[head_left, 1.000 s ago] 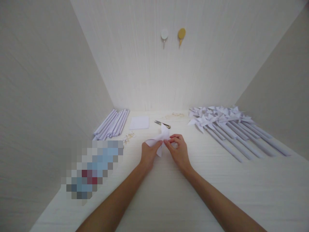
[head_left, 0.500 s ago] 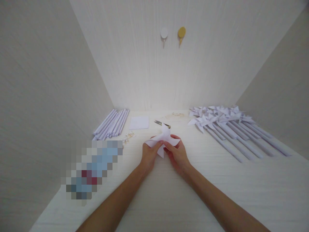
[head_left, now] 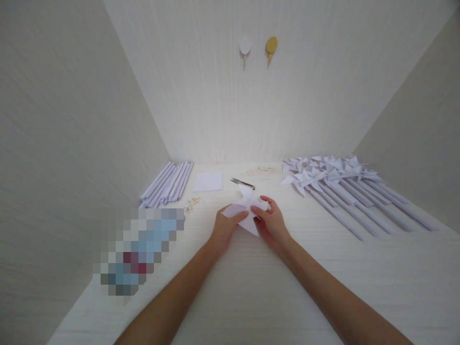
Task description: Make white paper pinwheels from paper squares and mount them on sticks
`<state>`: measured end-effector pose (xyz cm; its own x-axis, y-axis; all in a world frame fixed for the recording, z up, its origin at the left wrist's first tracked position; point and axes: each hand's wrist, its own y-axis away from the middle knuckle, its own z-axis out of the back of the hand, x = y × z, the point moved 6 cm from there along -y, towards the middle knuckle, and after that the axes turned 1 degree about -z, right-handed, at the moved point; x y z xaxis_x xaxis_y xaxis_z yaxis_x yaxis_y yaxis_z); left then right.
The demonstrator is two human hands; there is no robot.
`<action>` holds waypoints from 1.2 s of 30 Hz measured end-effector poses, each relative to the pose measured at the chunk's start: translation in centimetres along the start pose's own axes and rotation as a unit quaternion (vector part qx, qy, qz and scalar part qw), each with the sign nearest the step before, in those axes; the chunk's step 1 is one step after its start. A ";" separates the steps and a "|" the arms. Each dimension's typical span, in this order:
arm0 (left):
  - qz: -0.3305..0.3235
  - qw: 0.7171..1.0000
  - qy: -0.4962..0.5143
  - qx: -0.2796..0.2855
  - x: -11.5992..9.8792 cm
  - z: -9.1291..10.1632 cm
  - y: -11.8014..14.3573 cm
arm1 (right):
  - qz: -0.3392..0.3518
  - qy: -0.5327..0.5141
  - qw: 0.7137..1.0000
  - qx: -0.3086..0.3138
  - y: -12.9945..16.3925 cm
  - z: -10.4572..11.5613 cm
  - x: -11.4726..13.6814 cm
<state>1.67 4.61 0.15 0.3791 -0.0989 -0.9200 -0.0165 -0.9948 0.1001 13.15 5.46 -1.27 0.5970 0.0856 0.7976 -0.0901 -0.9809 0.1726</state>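
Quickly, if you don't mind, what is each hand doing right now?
Left hand: closed on the folded paper.
Right hand: closed on the same paper, fingers pinching its centre.

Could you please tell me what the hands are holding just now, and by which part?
Both hands hold one folded white paper pinwheel: the left hand pinches its left blade, the right hand grips its right side near the centre.

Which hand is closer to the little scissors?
Right. The right hand sits just below and right of the scissors; the left hand is farther, below and left. Both hold the folded paper.
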 end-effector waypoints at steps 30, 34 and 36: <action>0.083 0.960 -0.235 0.130 0.5 0.6 -0.4 | -0.016 0.293 0.933 0.208 0.3 -0.6 1.2; 0.068 0.965 -0.225 0.116 0.1 0.5 -0.2 | -0.009 0.284 0.934 0.216 0.4 -0.6 1.2; 0.069 0.966 -0.219 0.115 0.1 0.4 -0.1 | -0.008 0.281 0.935 0.215 0.4 -0.6 1.2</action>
<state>1.34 4.66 -0.07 -0.0693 -0.1804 -0.9811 -0.2634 -0.9453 0.1924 13.34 5.25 0.17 0.0716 0.0599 0.9956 0.3169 -0.9478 0.0342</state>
